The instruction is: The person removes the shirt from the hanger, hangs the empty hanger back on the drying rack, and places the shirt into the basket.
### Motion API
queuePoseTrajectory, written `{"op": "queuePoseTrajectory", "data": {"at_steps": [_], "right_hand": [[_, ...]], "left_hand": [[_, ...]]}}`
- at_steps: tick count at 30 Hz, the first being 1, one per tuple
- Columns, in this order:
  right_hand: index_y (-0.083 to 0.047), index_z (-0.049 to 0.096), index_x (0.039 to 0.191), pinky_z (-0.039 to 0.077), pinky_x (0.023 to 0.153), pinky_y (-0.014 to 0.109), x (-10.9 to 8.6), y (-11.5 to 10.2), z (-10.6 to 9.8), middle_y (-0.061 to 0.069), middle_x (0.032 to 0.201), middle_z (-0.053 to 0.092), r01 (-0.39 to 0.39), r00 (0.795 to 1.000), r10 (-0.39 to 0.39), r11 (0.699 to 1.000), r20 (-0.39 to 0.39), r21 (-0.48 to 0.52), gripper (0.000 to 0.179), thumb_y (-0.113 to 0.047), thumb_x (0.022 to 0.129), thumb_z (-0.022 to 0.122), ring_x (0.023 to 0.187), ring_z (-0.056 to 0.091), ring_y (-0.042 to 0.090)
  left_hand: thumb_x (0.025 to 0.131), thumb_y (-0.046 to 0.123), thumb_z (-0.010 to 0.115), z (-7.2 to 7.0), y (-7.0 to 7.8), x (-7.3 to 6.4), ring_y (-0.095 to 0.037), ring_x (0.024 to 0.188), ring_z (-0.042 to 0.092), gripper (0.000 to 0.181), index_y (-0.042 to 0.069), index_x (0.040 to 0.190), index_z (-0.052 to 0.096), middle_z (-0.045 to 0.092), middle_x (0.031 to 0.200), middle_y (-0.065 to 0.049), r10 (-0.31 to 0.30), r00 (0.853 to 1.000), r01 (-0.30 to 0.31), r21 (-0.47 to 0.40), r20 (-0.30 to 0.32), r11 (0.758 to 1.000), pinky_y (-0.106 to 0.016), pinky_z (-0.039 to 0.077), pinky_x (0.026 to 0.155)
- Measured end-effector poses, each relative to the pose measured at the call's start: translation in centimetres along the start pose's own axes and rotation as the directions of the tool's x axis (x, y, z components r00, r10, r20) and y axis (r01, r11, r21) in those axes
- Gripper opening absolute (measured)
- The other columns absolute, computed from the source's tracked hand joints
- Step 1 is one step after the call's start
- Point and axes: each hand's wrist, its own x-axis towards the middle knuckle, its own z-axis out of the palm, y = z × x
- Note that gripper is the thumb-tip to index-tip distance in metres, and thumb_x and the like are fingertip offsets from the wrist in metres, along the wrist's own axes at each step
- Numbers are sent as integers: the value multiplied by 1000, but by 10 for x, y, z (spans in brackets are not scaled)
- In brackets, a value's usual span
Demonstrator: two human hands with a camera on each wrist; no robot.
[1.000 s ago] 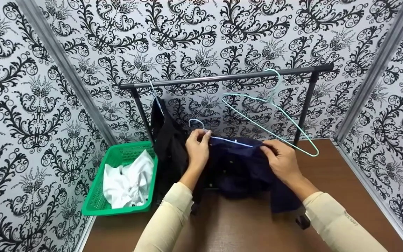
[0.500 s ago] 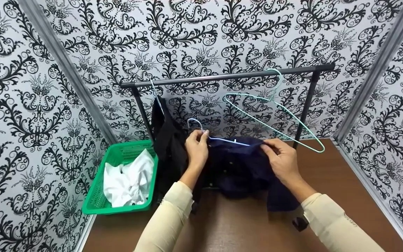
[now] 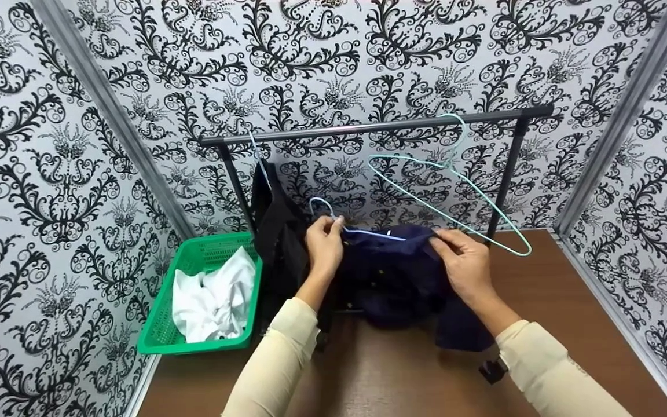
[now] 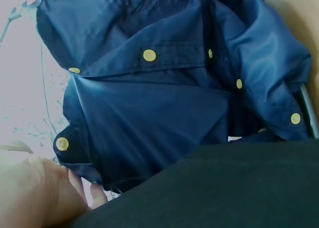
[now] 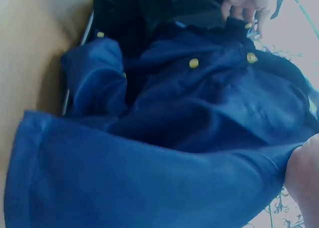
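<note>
A navy blue shirt (image 3: pixel 397 272) with yellow buttons hangs bunched between my hands, over a pale blue wire hanger (image 3: pixel 374 234). My left hand (image 3: pixel 325 249) pinches the hanger just below its hook, by the shirt's neckline. With thumb and fingers, my right hand (image 3: pixel 465 263) grips the shirt's shoulder, beyond where the hanger's arm goes under the cloth. In the right wrist view the shirt's sleeve (image 5: pixel 144 183) drapes down across the front. The left wrist view shows the buttoned front (image 4: pixel 149 103) folded open, with dark cloth covering the lower right. The hanger's far arm is hidden.
A dark metal rack (image 3: pixel 362 128) stands behind, with a black garment (image 3: pixel 278 231) on a hanger at its left. A mint green hanger (image 3: pixel 449 168) hangs bare at the right. A green basket (image 3: pixel 157 336) holds white cloth (image 3: pixel 212 301) on the brown table (image 3: pixel 391 370).
The right hand has drawn the shirt's shoulder slightly left, so less of the hanger's arm shows. The sleeve has shifted left too. My left hand keeps its pinch, drifting slightly left.
</note>
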Motion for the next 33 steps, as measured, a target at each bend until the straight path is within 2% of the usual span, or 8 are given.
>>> {"op": "queuePoseTrajectory", "data": {"at_steps": [3, 6, 10, 13, 15, 18, 22, 33], "right_hand": [[2, 82, 102, 54, 80, 8, 1, 1, -4, 18, 98, 80, 32, 996, -23, 994, 89, -101, 11, 5, 92, 78, 88, 69, -4], [-3, 80, 101, 50, 79, 7, 1, 1, -11, 10, 97, 80, 105, 981, -58, 962, 187, -252, 9, 0, 93, 78, 87, 67, -1], [-6, 75, 99, 53, 79, 20, 2, 3, -18, 6, 96, 77, 247, 943, -120, 877, 310, -411, 6, -4, 95, 78, 87, 68, 11], [-5, 70, 97, 55, 77, 36, 2, 7, -24, 8, 93, 73, 351, 913, -188, 816, 362, -460, 8, -3, 94, 77, 84, 69, 19], [-4, 68, 96, 55, 74, 40, 1, 8, -27, 8, 91, 70, 399, 898, -235, 790, 371, -466, 10, 1, 93, 77, 81, 67, 21], [-1, 67, 96, 52, 72, 37, -1, 11, -32, 9, 89, 68, 422, 893, -273, 784, 358, -455, 10, 4, 91, 74, 78, 65, 20], [1, 68, 97, 48, 74, 26, -2, 14, -37, 12, 87, 67, 398, 908, -279, 808, 314, -434, 7, 5, 91, 71, 78, 64, 21], [1, 70, 96, 45, 77, 15, -5, 12, -35, 13, 90, 72, 327, 942, -271, 876, 200, -353, 7, 7, 93, 70, 81, 64, 18]], "left_hand": [[97, 10, 74, -2, 3, 1, -9, 67, 53, 18, -1, 82, 73, 69, 75, -8, 29, 999, -28, 22, -19, 999, -26, 46, 68], [98, 11, 74, -3, 5, 0, -12, 66, 59, 16, 1, 85, 74, 72, 79, -11, 55, 998, -53, 47, -29, 997, -27, 50, 68], [97, 14, 75, -3, 7, -1, -20, 70, 64, 16, 2, 88, 76, 73, 82, -13, 95, 994, -90, 102, -52, 991, -32, 53, 72], [97, 17, 76, -2, 8, -1, -25, 76, 65, 16, 4, 87, 78, 72, 82, -13, 136, 988, -124, 149, -70, 981, -38, 52, 78], [96, 17, 77, -2, 8, -2, -28, 79, 66, 16, 5, 87, 78, 71, 83, -13, 153, 985, -138, 161, -80, 977, -42, 52, 81], [96, 20, 78, -2, 9, -1, -31, 86, 67, 16, 6, 88, 79, 72, 88, -13, 163, 982, -147, 169, -91, 975, -45, 51, 88], [96, 21, 78, -2, 7, 1, -31, 93, 68, 17, 5, 88, 79, 73, 94, -13, 151, 984, -134, 160, -96, 978, -45, 51, 92], [99, 17, 74, -5, 4, 5, -21, 77, 65, 18, 5, 86, 76, 75, 83, -11, 95, 993, -90, 74, -76, 993, -35, 52, 77]]}}
